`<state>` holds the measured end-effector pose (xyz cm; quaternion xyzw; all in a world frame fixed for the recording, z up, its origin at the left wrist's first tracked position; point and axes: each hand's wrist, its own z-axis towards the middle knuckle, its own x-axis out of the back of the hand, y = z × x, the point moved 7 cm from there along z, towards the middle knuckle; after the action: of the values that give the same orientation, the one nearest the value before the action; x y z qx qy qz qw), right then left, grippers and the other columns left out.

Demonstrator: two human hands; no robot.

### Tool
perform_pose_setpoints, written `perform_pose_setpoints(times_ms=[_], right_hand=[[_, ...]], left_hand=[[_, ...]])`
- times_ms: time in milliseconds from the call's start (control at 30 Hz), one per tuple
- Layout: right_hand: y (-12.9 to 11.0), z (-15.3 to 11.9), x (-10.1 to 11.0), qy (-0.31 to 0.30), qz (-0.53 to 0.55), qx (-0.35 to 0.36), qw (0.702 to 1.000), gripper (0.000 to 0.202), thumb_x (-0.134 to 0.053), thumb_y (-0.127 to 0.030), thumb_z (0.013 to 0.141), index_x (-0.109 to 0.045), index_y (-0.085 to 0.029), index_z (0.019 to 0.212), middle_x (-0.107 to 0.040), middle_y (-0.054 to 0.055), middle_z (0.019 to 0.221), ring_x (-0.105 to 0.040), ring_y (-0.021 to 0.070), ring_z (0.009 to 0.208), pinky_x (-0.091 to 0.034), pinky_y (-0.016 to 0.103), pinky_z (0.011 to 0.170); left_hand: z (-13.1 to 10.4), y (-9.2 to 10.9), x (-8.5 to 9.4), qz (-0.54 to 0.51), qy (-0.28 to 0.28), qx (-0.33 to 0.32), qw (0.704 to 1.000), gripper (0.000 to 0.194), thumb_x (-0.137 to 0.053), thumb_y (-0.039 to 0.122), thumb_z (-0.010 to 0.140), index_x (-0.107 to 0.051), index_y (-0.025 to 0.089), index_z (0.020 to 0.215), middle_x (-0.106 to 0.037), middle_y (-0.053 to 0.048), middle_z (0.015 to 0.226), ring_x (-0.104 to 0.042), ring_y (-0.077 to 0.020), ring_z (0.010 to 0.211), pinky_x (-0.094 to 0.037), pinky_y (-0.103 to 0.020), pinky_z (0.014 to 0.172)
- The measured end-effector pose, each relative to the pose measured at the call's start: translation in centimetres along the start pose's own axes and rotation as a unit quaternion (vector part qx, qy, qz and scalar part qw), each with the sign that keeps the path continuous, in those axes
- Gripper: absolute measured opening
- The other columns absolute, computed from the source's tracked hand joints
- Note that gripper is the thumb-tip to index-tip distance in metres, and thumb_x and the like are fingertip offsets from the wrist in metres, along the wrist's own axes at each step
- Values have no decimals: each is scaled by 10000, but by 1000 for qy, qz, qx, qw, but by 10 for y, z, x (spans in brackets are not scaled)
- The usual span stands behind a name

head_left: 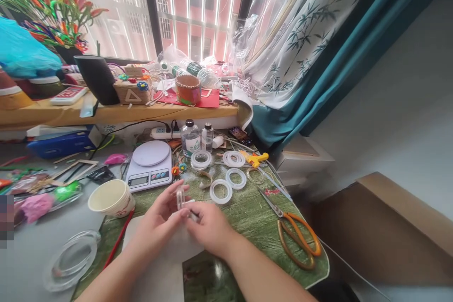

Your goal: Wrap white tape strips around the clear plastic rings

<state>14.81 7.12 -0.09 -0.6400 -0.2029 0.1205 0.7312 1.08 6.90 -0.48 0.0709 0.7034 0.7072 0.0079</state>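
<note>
Just above a white sheet of paper (155, 273), my left hand (161, 212) holds a clear ring (180, 197) on edge between thumb and fingers. Close against it, my right hand (208, 226) is closed in a pinch; a small dark, thin thing (194, 215) shows at its fingertips, too hidden to name. A bit of white shows between the hands. Beyond them lie several white ring moulds (221, 192) and a stack of clear rings (201, 160). A paper cup (110, 198) stands left of my left hand.
Large orange-handled scissors (299, 238) lie on the right by the table edge. A digital scale (150, 165), two bottles (191, 139) and a yellow glue gun (255, 158) sit further back. Clear round pieces (72, 262) lie at left, near a red stick (118, 240).
</note>
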Motion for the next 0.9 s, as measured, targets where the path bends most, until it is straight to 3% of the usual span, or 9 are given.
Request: perform_pose_setpoints(times_ms=[67, 133, 233, 333, 433, 567, 633, 767, 900], right_hand=[[11, -2, -3, -27, 148, -105, 983, 203, -668, -216, 831, -783, -178, 995, -528, -54, 588, -412, 97, 512, -343, 225, 530], [14, -6, -10, -80, 282, -169, 941, 270, -680, -240, 808, -761, -154, 1051, -362, -113, 477, -226, 68, 419, -199, 213, 439], [10, -8, -8, -101, 371, -183, 905, 273, -698, -203, 748, -747, -140, 1009, -348, -126, 462, -156, 56, 416, -127, 219, 420], [10, -8, -6, -112, 372, -182, 903, 277, -691, -199, 723, -752, -131, 984, -346, -125, 455, -144, 53, 417, -119, 220, 418], [14, -7, -4, -92, 306, -179, 931, 269, -722, -290, 780, -768, -134, 994, -370, -112, 468, -200, 60, 427, -183, 215, 432], [4, -2, 11, 18, 72, -49, 996, 243, -680, -351, 892, -793, -173, 1013, -722, 44, 793, -614, 175, 715, -469, 284, 679], [-4, -3, 12, 38, -55, 23, 998, 249, -599, -331, 956, -782, -197, 1060, -768, 83, 969, -669, 229, 889, -488, 324, 802], [-9, -5, 2, -7, -220, 93, 971, 253, -517, -290, 1002, -757, -210, 996, -758, 70, 876, -658, 216, 786, -460, 303, 725], [-7, -4, -1, -25, -167, 54, 984, 231, -532, -265, 994, -752, -218, 1050, -756, 55, 921, -656, 215, 821, -461, 299, 738]], left_hand=[[-1, 3, 0, 70, -5, -41, 997, 655, -719, 454, 894, -480, 321, 1489, -558, -103, 1513, -573, -323, 1322, -467, -480, 1115], [-3, 3, 0, 105, -24, -59, 992, 654, -703, 416, 913, -449, 342, 1510, -528, -97, 1541, -569, -312, 1317, -463, -476, 1108], [-3, 5, 0, 146, -35, -78, 986, 652, -706, 390, 911, -448, 355, 1509, -510, -84, 1559, -551, -317, 1324, -457, -469, 1095], [-2, 6, 0, 185, -44, -85, 978, 632, -719, 369, 893, -486, 361, 1480, -516, -66, 1554, -524, -329, 1349, -449, -477, 1097], [-2, 5, -2, 203, -44, -80, 975, 637, -715, 325, 887, -485, 380, 1479, -512, -44, 1555, -500, -323, 1379, -427, -482, 1129], [-5, 2, -3, 143, -39, -77, 986, 732, -706, 305, 894, -389, 401, 1547, -363, -21, 1658, -353, -316, 1500, -358, -475, 1198], [-6, -2, -6, 50, -58, -41, 996, 771, -699, 401, 905, -332, 376, 1583, -316, -48, 1683, -327, -329, 1518, -367, -475, 1195], [-6, -9, -7, -85, -26, 70, 994, 736, -595, 566, 945, -342, 311, 1587, -495, -123, 1567, -468, -343, 1431, -454, -478, 1119], [-5, -4, -7, -58, 8, 66, 996, 712, -677, 504, 912, -414, 309, 1544, -535, -104, 1528, -554, -317, 1338, -496, -434, 1071]])
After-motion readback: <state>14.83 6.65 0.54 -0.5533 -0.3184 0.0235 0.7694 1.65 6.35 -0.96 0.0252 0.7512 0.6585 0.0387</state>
